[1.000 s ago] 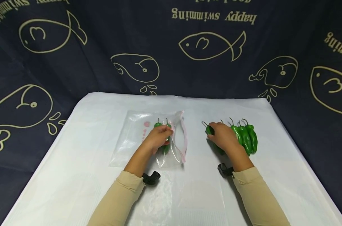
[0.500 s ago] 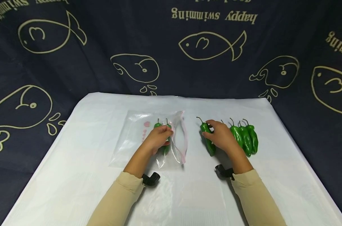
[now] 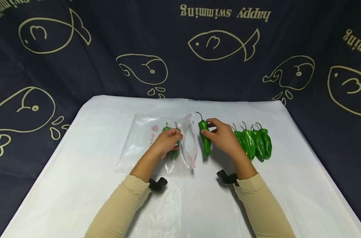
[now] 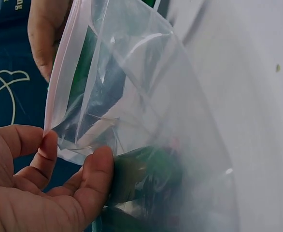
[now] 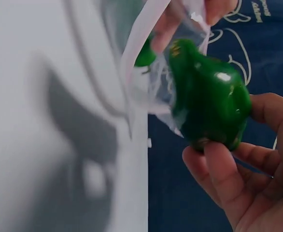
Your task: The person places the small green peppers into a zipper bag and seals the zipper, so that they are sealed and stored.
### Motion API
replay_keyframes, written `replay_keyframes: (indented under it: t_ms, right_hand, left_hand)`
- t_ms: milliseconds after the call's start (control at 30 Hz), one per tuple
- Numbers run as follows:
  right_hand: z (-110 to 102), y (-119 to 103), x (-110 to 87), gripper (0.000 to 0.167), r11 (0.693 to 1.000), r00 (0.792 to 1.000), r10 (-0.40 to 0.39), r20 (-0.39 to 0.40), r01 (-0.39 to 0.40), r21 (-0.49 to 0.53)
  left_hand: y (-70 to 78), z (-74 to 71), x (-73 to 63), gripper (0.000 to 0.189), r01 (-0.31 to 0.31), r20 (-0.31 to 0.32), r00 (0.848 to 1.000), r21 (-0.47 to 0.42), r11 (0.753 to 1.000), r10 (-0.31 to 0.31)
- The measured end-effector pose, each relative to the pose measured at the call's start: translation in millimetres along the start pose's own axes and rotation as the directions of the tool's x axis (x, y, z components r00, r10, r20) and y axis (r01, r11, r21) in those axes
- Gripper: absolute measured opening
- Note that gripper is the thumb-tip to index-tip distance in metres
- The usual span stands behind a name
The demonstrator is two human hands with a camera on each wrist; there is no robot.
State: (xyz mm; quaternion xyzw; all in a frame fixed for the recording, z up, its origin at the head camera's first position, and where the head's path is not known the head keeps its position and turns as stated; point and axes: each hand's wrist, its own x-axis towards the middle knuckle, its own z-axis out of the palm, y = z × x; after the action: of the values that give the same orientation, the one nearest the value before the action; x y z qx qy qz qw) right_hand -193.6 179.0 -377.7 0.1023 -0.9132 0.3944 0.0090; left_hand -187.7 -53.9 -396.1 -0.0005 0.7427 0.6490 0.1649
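A clear zip bag with a pink-edged mouth lies flat, its mouth turned to the right and parted. My left hand pinches the upper layer of the bag near that mouth; in the left wrist view its fingertips are at the pink strip. Two green peppers show through the plastic, partly hidden by this hand. Just right of the mouth, my right hand holds another green pepper between thumb and fingers, stem pointing away. In the right wrist view the held pepper overlaps the bag's pink edge.
Several more green peppers lie side by side to the right of my right hand, stems away from me. The white table cover meets a dark curtain with fish and whale drawings at the back.
My right hand has drawn one pepper away from the row and carried it left, up to the bag's mouth. My left hand has stayed at the bag.
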Motion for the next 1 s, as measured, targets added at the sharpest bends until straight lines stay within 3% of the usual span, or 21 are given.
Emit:
replay_keyframes:
  t_ms: [233, 333, 700, 1000]
  right_hand:
    - [18.0, -9.7, 9.1, 0.048, 0.971, 0.998, 0.033, -0.054, -0.019, 0.239]
    - [27.3, -10.6, 10.0, 0.048, 0.961, 0.998, 0.042, -0.05, -0.026, 0.274]
    - [41.2, -11.8, 5.6, 0.054, 0.972, 0.996, 0.083, 0.043, -0.09, 0.218]
    - [43.8, -10.5, 2.1, 0.047, 0.981, 0.995, 0.079, 0.063, -0.088, 0.171]
  left_hand:
    - [-0.7, 0.1, -0.5, 0.013, -0.004, -0.026, 1.0, 0.011, 1.0, 0.004]
    - [-0.9, 1.4, -1.5, 0.012, -0.004, -0.038, 0.999, 0.016, 1.0, 0.005]
    - [-4.0, 4.7, -2.1, 0.012, -0.034, -0.068, 0.997, 0.028, 0.999, 0.036]
    - [-4.6, 3.0, -1.3, 0.015, -0.002, -0.066, 0.998, -0.025, 1.0, 0.001]
